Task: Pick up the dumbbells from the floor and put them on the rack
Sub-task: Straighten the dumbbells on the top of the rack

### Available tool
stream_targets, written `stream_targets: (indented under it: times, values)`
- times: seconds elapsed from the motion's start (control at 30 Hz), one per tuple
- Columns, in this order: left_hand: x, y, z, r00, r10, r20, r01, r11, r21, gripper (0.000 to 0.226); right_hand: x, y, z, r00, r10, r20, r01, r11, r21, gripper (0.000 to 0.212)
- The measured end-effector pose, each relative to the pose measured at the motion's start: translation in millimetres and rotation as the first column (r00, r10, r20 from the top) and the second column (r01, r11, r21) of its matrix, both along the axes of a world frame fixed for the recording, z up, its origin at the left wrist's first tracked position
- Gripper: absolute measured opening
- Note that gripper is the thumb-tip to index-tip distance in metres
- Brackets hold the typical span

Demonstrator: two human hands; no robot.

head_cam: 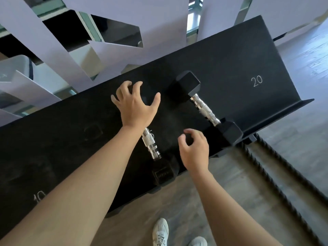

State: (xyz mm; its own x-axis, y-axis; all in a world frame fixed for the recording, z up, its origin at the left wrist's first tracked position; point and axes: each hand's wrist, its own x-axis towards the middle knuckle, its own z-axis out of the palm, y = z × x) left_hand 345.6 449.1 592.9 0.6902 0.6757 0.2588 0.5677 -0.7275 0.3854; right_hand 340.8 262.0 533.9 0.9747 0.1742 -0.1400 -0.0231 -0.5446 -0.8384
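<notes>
Two black hex dumbbells with chrome handles lie on the black rack shelf [248, 55]. The right dumbbell [204, 108] rests fully in view near the painted "20". The left dumbbell [151, 146] lies under my left arm, its far head hidden beneath my left hand [135, 105], which hovers over it with fingers spread. My right hand [194, 148] floats between the two dumbbells, fingers loosely curled, holding nothing. I cannot tell whether my left hand touches the hidden head.
The shelf's raised front lip [276, 125] runs along its near edge. A "10" mark [39, 196] sits at the shelf's left end. Twisted black rack rails [284, 181] slope down at the right. My white shoes [160, 233] stand on the wood floor. Mirrored wall panels [113, 31] stand behind.
</notes>
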Motion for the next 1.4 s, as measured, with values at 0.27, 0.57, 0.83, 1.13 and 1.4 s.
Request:
stream_targets:
  times: [0.27, 0.57, 0.83, 1.13, 1.4]
  values:
    - [124, -48, 0, 0.975, -0.211, 0.063, 0.221, 0.935, -0.278, 0.077, 123, -68, -1, 0.996, -0.045, 0.080, 0.063, 0.970, -0.235, 0.034]
    - [154, -42, -18, 0.984, -0.177, -0.019, 0.160, 0.925, -0.344, 0.051, 125, -62, -22, 0.988, -0.147, 0.051, 0.156, 0.932, -0.327, 0.035]
    - [165, -45, -12, 0.967, -0.253, -0.041, 0.227, 0.919, -0.322, 0.051, 122, -61, -24, 0.979, -0.205, -0.016, 0.190, 0.931, -0.311, 0.029]
    - [175, -55, -11, 0.948, -0.314, -0.048, 0.285, 0.908, -0.306, 0.051, 116, -62, -31, 0.967, -0.256, -0.004, 0.243, 0.921, -0.304, 0.033]
    - [175, -57, -11, 0.954, -0.299, -0.032, 0.276, 0.910, -0.309, 0.051, 117, -63, -33, 0.966, -0.257, 0.005, 0.248, 0.926, -0.285, 0.033]
